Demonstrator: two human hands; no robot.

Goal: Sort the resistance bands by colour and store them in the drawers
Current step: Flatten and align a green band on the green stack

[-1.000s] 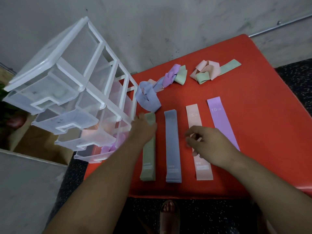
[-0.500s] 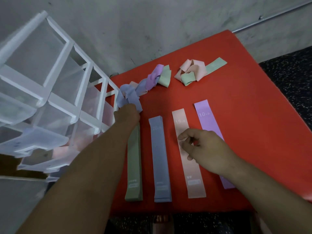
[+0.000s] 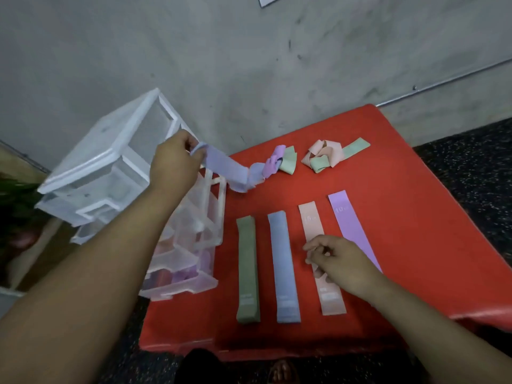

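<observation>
Resistance bands of soft, matte, flat-woven fabric are spread over the glossy red counter [image 3: 401, 217], beside which the tall translucent plastic drawer unit [image 3: 116, 173] stands at the counter's left edge. The unit could be knocked or tipped, since the left arm reaches across it and it looks light and hollow. A periwinkle-blue fabric band [image 3: 221, 167] is pinched in the closed grip of the left hand [image 3: 173, 167] and is lifted toward the unit; its far end is still caught in the knotted lilac, blue and mint cluster [image 3: 277, 163], so the cluster is likely to be dragged along or off the counter. A second knot of peach and mint bands [image 3: 324, 157] lies near. The right hand [image 3: 338, 261], loosely curled and holding nothing, rests over the flat peach band [image 3: 315, 231], which lies between the slate-blue band [image 3: 282, 261] and the lilac band [image 3: 352, 223]; the olive band [image 3: 247, 267] lies leftmost.
</observation>
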